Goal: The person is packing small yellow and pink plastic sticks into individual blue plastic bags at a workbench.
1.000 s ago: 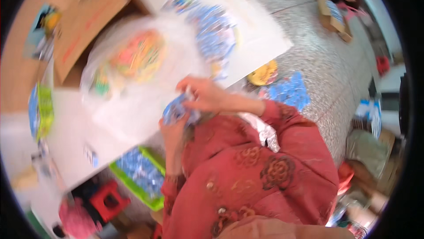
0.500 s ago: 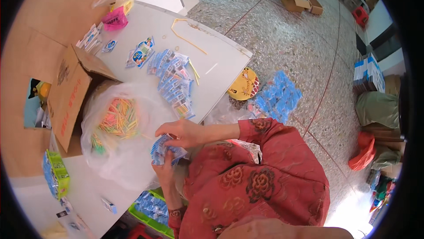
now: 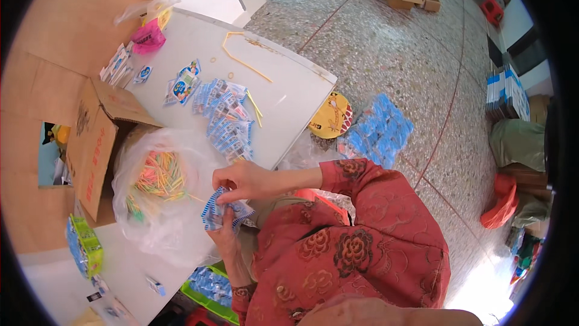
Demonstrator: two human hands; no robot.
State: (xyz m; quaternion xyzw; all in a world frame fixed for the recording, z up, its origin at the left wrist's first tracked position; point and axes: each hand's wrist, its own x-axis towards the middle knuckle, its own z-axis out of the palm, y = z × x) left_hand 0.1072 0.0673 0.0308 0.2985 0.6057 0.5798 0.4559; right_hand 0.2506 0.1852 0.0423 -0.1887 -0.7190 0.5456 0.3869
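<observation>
My left hand (image 3: 224,234) is closed around a small blue-and-white striped plastic packet (image 3: 212,211), perhaps several stacked together. Above it, the bent fingers of my right hand (image 3: 244,180) pinch the packet's upper part. A thin pale stick (image 3: 195,197) shows beside the packet; whether my fingers touch it I cannot tell. Just left of my hands, a clear plastic bag (image 3: 172,235) lies open on the white table, full of thin coloured sticks (image 3: 160,175). Beyond my right hand, a row of overlapping striped packets (image 3: 229,124) lies on the tabletop.
An open cardboard box (image 3: 90,151) stands behind the bag. A green box (image 3: 84,244) sits at the near left. Below the table edge is a green crate (image 3: 208,293) of blue packets. A yellow round stool (image 3: 332,115) and blue bundles (image 3: 380,127) are on the floor.
The view has shifted slightly, so the table's things sit a little lower and further left. Both hands keep hold of the packet, and the thin stick shows more clearly beside it.
</observation>
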